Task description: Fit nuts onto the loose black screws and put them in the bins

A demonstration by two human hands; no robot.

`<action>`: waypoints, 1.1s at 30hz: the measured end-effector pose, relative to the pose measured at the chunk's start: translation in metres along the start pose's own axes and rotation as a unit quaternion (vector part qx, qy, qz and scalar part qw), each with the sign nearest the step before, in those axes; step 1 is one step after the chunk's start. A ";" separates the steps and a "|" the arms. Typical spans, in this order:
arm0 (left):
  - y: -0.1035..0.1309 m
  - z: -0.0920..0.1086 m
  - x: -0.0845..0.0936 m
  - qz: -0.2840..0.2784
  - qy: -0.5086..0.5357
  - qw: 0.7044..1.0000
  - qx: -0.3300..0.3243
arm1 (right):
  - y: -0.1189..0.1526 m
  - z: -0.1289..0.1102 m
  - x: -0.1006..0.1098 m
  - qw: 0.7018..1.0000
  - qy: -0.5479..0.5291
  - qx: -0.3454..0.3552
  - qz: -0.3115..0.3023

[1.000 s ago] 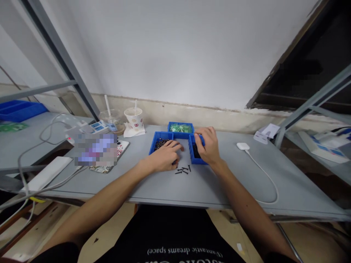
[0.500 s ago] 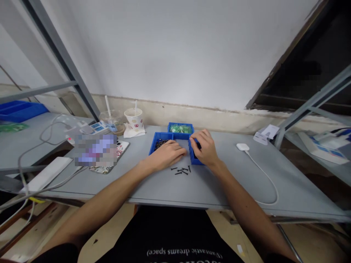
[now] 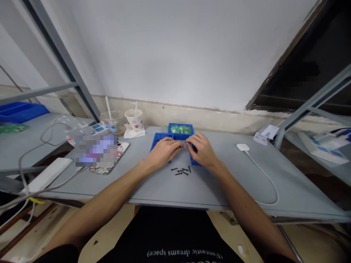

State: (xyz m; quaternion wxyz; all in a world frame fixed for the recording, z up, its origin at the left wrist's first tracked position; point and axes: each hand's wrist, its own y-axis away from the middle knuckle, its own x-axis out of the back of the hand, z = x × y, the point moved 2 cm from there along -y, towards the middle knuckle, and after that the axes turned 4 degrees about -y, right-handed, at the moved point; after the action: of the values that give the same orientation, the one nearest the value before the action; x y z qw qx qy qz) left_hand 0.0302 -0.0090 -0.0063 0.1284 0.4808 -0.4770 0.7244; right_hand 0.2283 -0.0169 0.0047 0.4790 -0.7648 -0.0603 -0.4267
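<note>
My left hand [image 3: 166, 150] is closed in a pinch over the left blue bin [image 3: 158, 138], hiding most of what lies in it. Facing it, my right hand [image 3: 202, 149] has its fingertips pinched together above the right blue bin [image 3: 195, 160]. A narrow gap separates the two sets of fingertips. Whatever each hand pinches is too small and too covered to name. Several dark screws [image 3: 182, 170] lie loose on the grey table [image 3: 170, 190], just in front of the hands. Behind them, a small blue bin holds green-and-clear packets [image 3: 180, 129].
To the left stand a paper cup [image 3: 134, 119] and a clear plastic cup [image 3: 112, 122], both with straws. A patterned case [image 3: 105, 168], cables and a power strip [image 3: 98, 128] lie nearby. A white charger [image 3: 242, 147] with its cord rests on the right.
My right hand has moved slightly left and down from its bin. My left hand has risen a little, its fingers now drawn into a pinch. The screws stay put.
</note>
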 end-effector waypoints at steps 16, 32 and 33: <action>-0.001 0.000 0.004 0.048 -0.011 0.998 0.043 | 0.004 0.005 -0.008 0.998 -0.031 0.027 -0.057; -0.001 -0.002 0.004 0.035 -0.034 0.996 0.072 | 0.002 0.001 -0.006 0.999 -0.023 0.034 -0.013; -0.001 -0.002 0.004 0.036 -0.034 0.996 0.071 | 0.002 0.001 -0.006 0.999 -0.021 0.030 -0.015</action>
State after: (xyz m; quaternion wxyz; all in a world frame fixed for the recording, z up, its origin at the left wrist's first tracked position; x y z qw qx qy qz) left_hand 0.0284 -0.0080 -0.0025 0.0517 0.4956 -0.4457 0.7437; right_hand 0.2263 -0.0151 -0.0009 0.4944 -0.7575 -0.0943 -0.4157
